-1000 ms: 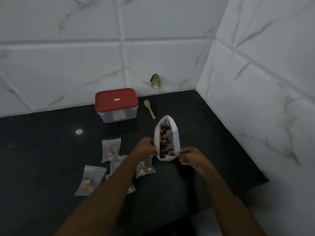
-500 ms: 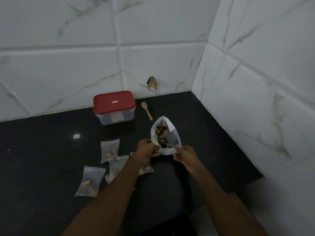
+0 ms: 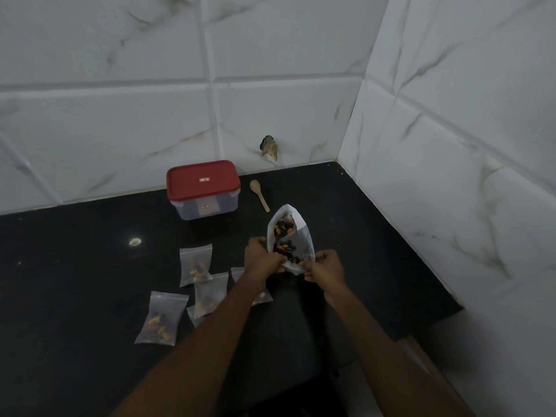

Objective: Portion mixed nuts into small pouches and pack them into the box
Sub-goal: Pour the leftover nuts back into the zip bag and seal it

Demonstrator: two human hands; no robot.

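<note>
A: What takes up most of the view?

B: White marble-look tiled walls (image 3: 120, 130) meeting in a corner, and under them a black counter (image 3: 90, 266).

A: And the box?

B: The box (image 3: 207, 206) stands at the back of the counter near the wall, its red lid (image 3: 203, 179) on.

A: Where are the nuts?

B: In a pale bag of mixed nuts (image 3: 304, 236), nearer the person and to the right of the box. The dark and orange pieces show inside it.

A: The hands?

B: The left hand (image 3: 260, 260) has curled fingers gripping the bag's near left edge. The right hand (image 3: 326, 267) pinches the near right edge.

A: Any pouches filled?

B: Several small pouches (image 3: 195, 264) lie flat left of the bag with nuts in them, some overlapping, and one partly under the left forearm.

A: Anything smaller?

B: A wooden spoon (image 3: 259, 195) lies just right of the box, beyond the bag. There is also a dark chip (image 3: 269, 147) in the wall tile above it.
</note>
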